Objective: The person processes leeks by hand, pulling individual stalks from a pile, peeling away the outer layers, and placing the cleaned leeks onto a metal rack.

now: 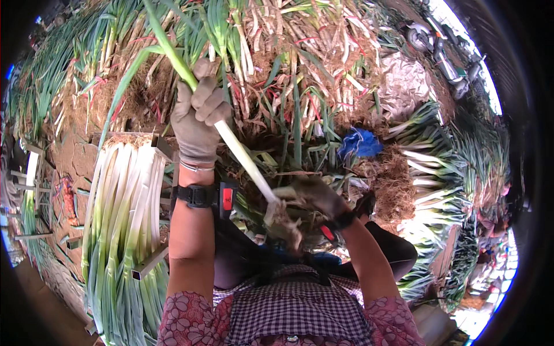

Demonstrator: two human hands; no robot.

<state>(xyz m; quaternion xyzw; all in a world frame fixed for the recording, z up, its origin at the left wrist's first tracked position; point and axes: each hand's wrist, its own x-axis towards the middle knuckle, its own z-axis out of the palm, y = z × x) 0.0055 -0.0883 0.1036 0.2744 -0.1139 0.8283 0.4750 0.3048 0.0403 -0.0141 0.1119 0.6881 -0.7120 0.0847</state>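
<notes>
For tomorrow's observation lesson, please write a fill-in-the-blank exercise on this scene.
The left grip holds exactly ____ green onion.
The vivid crumpled plastic beyond the right grip is ____.
Both pink sleeves are patterned with ____.
The large green onion bundle on the metal rack lies toward the picture's ____ side.
Missing words: one; blue; flowers; left.

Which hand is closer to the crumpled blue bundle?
Right: the right hand is below and left of the blue bundle; the left hand, holding a leek, is farther left.

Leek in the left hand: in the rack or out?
Out: the left hand grips the leek, its white stalk right of the rack of other leeks.
</notes>
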